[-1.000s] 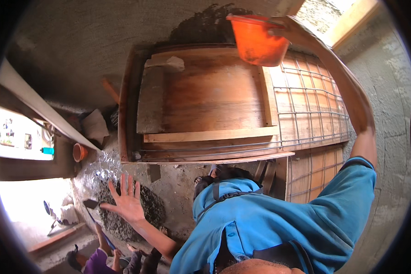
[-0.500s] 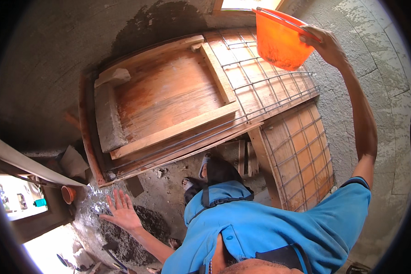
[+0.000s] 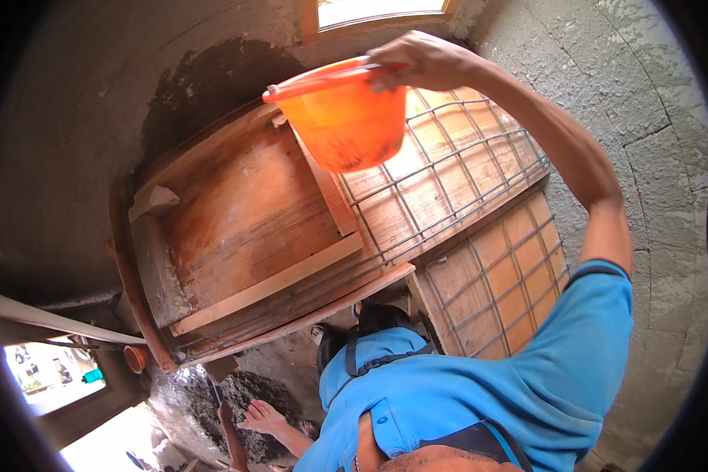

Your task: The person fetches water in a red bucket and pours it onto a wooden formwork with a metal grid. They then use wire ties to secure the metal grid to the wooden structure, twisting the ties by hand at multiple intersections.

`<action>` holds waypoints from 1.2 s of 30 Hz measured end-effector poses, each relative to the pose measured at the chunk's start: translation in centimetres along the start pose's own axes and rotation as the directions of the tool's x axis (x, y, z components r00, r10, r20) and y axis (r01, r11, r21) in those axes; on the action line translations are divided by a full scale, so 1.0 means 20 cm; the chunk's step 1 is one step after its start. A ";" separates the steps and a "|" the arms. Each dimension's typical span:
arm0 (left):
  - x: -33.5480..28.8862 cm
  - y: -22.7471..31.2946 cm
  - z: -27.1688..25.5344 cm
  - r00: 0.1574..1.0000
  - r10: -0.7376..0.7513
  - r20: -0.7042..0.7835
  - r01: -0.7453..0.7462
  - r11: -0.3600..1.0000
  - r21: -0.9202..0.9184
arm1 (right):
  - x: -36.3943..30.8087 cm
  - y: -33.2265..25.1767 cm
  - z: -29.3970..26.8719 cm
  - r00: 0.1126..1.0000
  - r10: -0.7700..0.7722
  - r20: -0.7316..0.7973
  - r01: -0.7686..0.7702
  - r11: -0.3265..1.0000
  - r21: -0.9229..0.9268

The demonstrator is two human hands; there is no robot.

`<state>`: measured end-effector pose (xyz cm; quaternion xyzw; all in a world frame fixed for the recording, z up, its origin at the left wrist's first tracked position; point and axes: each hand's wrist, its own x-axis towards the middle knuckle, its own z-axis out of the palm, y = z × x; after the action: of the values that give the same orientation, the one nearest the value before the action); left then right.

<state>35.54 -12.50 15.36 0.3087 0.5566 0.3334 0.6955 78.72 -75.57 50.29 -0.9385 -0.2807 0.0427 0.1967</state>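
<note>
My right hand (image 3: 426, 63) grips the rim of an orange plastic bucket (image 3: 342, 126), held up over a wooden platform. The bucket is slightly tilted, and its lower part is smudged with grey; its contents are hidden from here. Beneath it lie a plywood panel (image 3: 240, 206) framed by wooden strips and a grid of steel bars (image 3: 448, 169). Low on the left, my left hand (image 3: 264, 417) is empty with its fingers spread, above a dark heap of wet mortar (image 3: 200, 401) on the floor.
Another person's arm (image 3: 232, 436) reaches toward the mortar heap, seemingly with a tool. A lower sloping board (image 3: 499, 275) carries more steel bars. A small orange-brown container (image 3: 136, 359) stands at the left. Rough grey walls (image 3: 637, 181) and a window (image 3: 377, 11) surround the platform.
The bucket in my right hand has moved left across the platform. My left hand has dropped lower and nearer my body. Another person's arm has come into view beside the mortar.
</note>
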 end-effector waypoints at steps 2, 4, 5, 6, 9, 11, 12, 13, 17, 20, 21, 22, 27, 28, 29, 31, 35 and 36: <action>-0.10 -0.01 -0.03 0.991 0.054 -0.120 -0.053 0.999 0.011 | 0.11 0.15 0.00 0.995 0.064 0.071 -0.071 0.992 0.101; -0.17 -0.02 -0.05 0.973 0.094 -0.212 -0.091 0.996 0.024 | 0.14 0.34 -0.02 0.989 0.096 0.112 -0.110 0.986 0.123; -0.19 -0.01 -0.05 0.968 0.107 -0.227 -0.101 0.994 0.038 | 0.13 0.48 -0.04 0.980 0.130 0.153 -0.146 0.985 0.096; -0.22 -0.01 -0.05 0.962 0.119 -0.245 -0.110 0.993 0.051 | 0.09 0.64 -0.02 0.989 0.142 0.044 -0.148 0.967 0.207; -0.24 -0.02 -0.07 0.962 0.121 -0.243 -0.105 0.991 0.077 | -0.04 1.00 -0.20 0.961 0.274 0.031 -0.275 0.942 0.193; -0.28 -0.03 -0.10 0.958 0.134 -0.252 -0.117 0.990 0.082 | -0.17 1.14 -0.34 0.964 0.266 0.007 -0.263 0.947 0.186; -0.30 -0.03 -0.10 0.956 0.144 -0.254 -0.124 0.988 0.093 | -0.24 1.17 -0.40 0.954 0.301 0.016 -0.300 0.947 0.112; -0.31 -0.04 -0.09 0.956 0.152 -0.253 -0.129 0.986 0.105 | -0.33 1.20 -0.45 0.940 0.340 0.024 -0.341 0.940 0.034; -0.28 -0.10 0.02 0.961 0.161 -0.227 -0.124 0.978 0.169 | -0.92 1.43 -0.53 0.829 0.529 -0.181 -0.495 0.845 0.202; -0.17 -0.13 0.06 0.980 0.113 -0.164 -0.078 0.976 0.203 | -1.23 1.27 -0.55 0.775 0.530 -0.345 -0.461 0.847 0.264; -0.15 -0.14 0.08 0.980 0.134 -0.148 -0.093 0.963 0.253 | -1.32 1.18 -0.57 0.775 0.499 -0.388 -0.418 0.865 0.278; -0.15 -0.15 0.09 0.978 0.160 -0.135 -0.114 0.948 0.298 | -1.35 1.01 -0.59 0.725 0.591 -0.354 -0.512 0.806 0.297; -0.01 -0.26 0.21 0.989 0.145 0.018 -0.136 0.867 0.479 | -1.60 0.36 -0.68 0.546 0.760 -0.353 -0.642 0.650 0.406; 0.00 -0.28 0.28 0.991 0.124 0.046 -0.130 0.851 0.509 | -1.64 0.26 -0.66 0.529 0.765 -0.367 -0.660 0.643 0.388; -0.04 -0.26 0.17 0.991 0.136 0.011 -0.125 0.870 0.477 | -1.54 0.25 -0.66 0.589 0.713 -0.379 -0.617 0.700 0.360; -0.04 -0.24 0.25 0.990 0.132 0.056 -0.142 0.847 0.513 | -1.61 0.28 -0.59 0.630 0.700 -0.335 -0.616 0.714 0.333; 0.05 -0.34 0.46 0.984 0.016 0.178 -0.125 0.771 0.624 | -1.63 0.12 -0.51 0.690 0.637 -0.343 -0.600 0.769 0.221; 0.05 -0.34 0.46 0.982 0.009 0.189 -0.128 0.769 0.627 | -1.58 0.14 -0.46 0.727 0.578 -0.372 -0.543 0.814 0.206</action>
<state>45.55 -16.30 11.10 0.5738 0.5614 0.1221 0.5837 55.41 -98.01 56.77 -0.9568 0.0665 -0.0899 0.2684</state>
